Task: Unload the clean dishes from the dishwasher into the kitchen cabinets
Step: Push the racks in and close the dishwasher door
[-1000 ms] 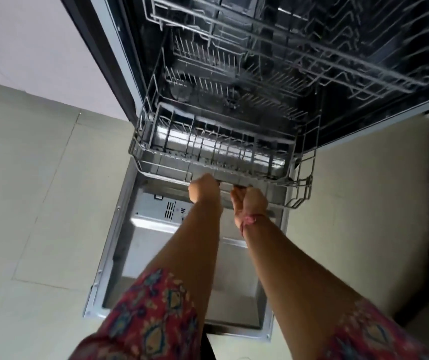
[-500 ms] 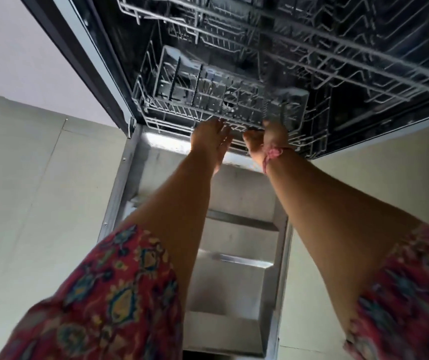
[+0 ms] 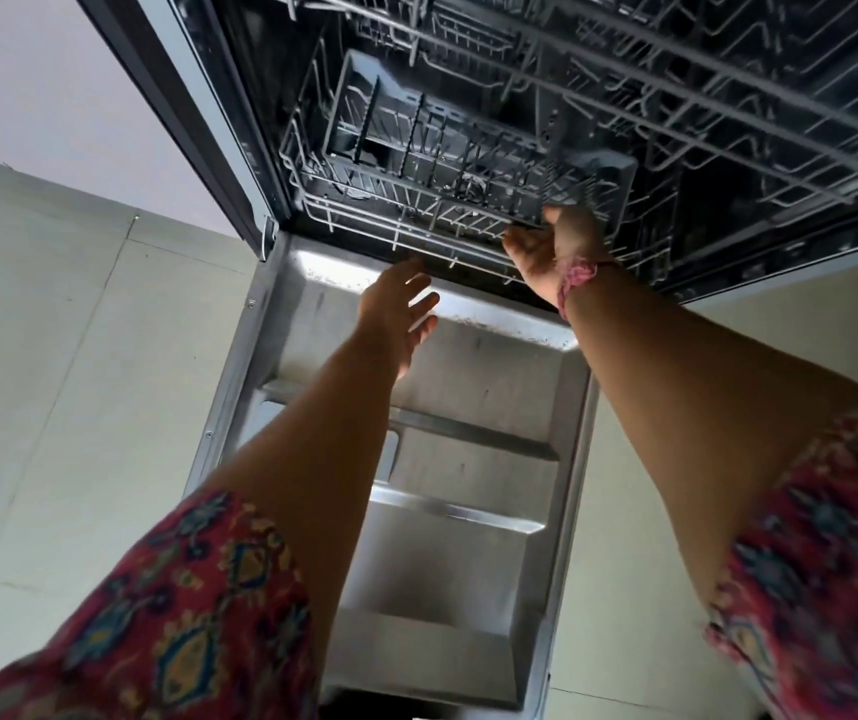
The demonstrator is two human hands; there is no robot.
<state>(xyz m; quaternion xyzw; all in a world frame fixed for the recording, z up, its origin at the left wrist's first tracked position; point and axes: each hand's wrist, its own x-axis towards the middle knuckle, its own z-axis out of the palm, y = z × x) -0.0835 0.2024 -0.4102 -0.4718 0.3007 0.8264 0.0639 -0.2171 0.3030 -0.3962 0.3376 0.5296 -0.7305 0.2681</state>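
Note:
The dishwasher stands open with its steel door [image 3: 468, 387] folded down flat in front of me. The lower wire rack [image 3: 416, 200] sits pushed inside the tub and I see no dishes in it. A grey cutlery basket [image 3: 364, 122] stands in that rack. My right hand [image 3: 551, 246], with a pink band on the wrist, is at the rack's front rim with its fingers on the wires. My left hand [image 3: 398, 314] hovers over the door's inner edge, fingers spread, holding nothing.
The upper wire rack [image 3: 676, 96] hangs pulled out above the lower one, at the top right. Pale floor tiles [image 3: 78, 356] lie to the left of the door and more to the right. A dark cabinet edge [image 3: 167, 96] borders the dishwasher's left side.
The lower rack has slid from over the door back into the tub. My left hand has let go of the rack rim and drawn back; my right hand stays at the rim.

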